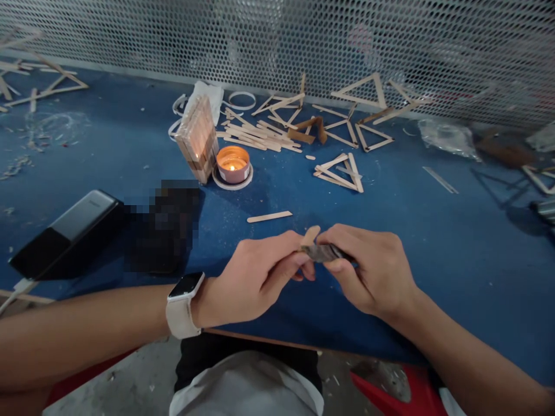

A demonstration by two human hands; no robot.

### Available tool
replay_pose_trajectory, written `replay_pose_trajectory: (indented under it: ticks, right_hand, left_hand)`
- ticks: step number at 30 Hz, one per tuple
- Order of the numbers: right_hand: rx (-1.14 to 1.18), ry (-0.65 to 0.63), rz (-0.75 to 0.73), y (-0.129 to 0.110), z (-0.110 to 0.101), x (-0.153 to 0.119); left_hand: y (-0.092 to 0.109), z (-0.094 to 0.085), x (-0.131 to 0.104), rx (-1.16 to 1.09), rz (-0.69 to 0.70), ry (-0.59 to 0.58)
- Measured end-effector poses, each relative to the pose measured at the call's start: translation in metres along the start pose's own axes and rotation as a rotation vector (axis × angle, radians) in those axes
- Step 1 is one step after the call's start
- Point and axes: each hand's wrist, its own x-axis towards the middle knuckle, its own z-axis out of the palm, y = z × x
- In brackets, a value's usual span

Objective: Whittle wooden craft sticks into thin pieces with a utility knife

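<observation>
Pinching, left grip: our left hand (258,277) has thumb and fingers closed about a wooden stick (311,235), its rounded end standing up above the fingertips; a watch (186,289) with a pale band sits on that wrist.
Right grip: our right hand (375,271) pinches a dark grey tool (323,253) between thumb and forefinger; we cannot tell its kind, nor whether its end touches the wooden stick or lies just beside it.
Candle (233,167): lit, in a shallow tin on a round base.
Our work: wooden stick and dark grey tool are held above the blue table (455,248), on our side of the candle and to its right.
Loose stick (269,217): flat, nearer us than the candle and slightly right, one end slanted.
Wrapped pack (197,141): sticks standing on edge, just left of the candle.
Stick pile (255,136): scattered beyond the candle, to its right.
Small triangle (356,173): overlapping sticks, flat, right of the candle; more frames lie farther right and beyond, towards our mesh panel (277,34).
Dark device (65,231): left of the candle and nearer us, white cable attached.
Pixelated shape (162,228): between dark device and candle, too blurred for us to name.
</observation>
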Motion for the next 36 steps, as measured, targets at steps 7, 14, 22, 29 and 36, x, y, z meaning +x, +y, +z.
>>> replay_pose_trajectory:
  ticks: [7, 14, 22, 29, 36]
  right_hand:
    - [0.044, -0.085, 0.05, -0.002, 0.007, -0.001]
    - [-0.003, -0.001, 0.005, -0.005, 0.0, -0.002]
    - [0.003, -0.085, 0.064, -0.002, 0.004, 0.001]
    - [-0.121, -0.003, 0.014, -0.002, 0.0, 0.001]
    - [-0.097, -0.037, 0.037, -0.003, 0.003, 0.0]
  left_hand:
    - [-0.012, 0.002, 0.004, 0.093, -0.039, -0.099]
    - [-0.002, 0.002, 0.002, -0.036, -0.009, -0.031]
    - [-0.012, 0.003, 0.005, 0.044, -0.083, -0.081]
    - [-0.007, 0.004, 0.003, -0.097, -0.041, -0.012]
    - [-0.011, 0.003, 0.004, 0.024, -0.067, -0.052]
